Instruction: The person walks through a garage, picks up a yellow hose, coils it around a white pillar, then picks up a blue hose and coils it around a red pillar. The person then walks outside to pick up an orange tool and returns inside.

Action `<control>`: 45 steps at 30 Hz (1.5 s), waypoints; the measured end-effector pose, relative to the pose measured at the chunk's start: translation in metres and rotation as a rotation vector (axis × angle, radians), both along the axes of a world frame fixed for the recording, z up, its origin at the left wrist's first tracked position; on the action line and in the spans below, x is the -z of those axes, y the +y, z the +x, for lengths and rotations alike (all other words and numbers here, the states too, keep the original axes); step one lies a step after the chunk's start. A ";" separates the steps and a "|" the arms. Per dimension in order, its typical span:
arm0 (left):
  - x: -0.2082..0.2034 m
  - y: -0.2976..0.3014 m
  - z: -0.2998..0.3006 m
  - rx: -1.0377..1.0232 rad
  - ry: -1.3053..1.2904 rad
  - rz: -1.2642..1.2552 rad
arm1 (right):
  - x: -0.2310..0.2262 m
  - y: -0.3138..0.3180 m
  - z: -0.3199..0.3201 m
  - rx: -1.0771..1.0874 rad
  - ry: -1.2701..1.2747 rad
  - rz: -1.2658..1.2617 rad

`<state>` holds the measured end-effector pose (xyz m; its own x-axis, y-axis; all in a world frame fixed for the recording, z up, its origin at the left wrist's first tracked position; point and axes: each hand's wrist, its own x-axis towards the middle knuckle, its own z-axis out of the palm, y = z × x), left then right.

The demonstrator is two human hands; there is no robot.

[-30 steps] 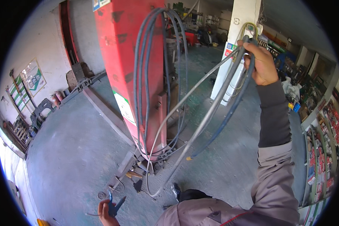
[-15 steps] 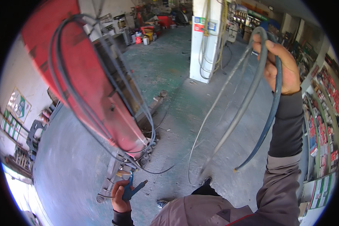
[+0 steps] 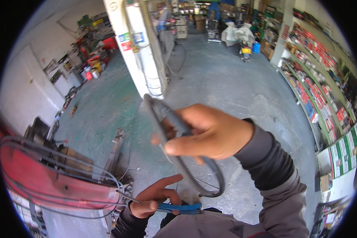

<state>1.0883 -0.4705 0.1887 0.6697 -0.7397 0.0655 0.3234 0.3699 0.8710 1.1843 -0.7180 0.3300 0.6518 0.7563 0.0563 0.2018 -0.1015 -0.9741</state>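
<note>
My right hand (image 3: 212, 133) is closed round a looped grey hose (image 3: 218, 180) in front of my chest. The thumb presses on the hose, one part of it lies across the fingers, and the loop hangs below them. Lower and to the left, my left hand (image 3: 156, 196) grips a blue air blow gun (image 3: 180, 208), its index finger stretched out toward the hose. A thin grey air line (image 3: 125, 195) runs from the gun's left end toward the red lift post (image 3: 63, 194). Both hands are apart from each other.
More grey lines loop over the red post at the lower left. Ahead stands a white pillar (image 3: 133, 55) with hoses hung on it. Shelves (image 3: 313, 87) with red and white boxes line the right side. A metal lift arm (image 3: 115, 152) lies on the floor.
My right hand has come down and inward with the hose, now bunched into a smaller loop. My left hand has risen rightward with the blow gun. The view has turned right.
</note>
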 end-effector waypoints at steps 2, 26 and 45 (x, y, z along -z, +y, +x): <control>-0.010 -0.043 0.043 0.143 -0.007 0.006 | 0.014 -0.016 0.029 0.019 -0.010 -0.030; 0.015 -0.079 0.672 -0.842 -0.046 -0.265 | -0.027 -0.671 0.375 1.786 -0.558 0.199; 0.127 -0.190 1.128 -1.368 0.380 0.110 | -0.034 -0.811 1.065 1.399 -0.251 0.607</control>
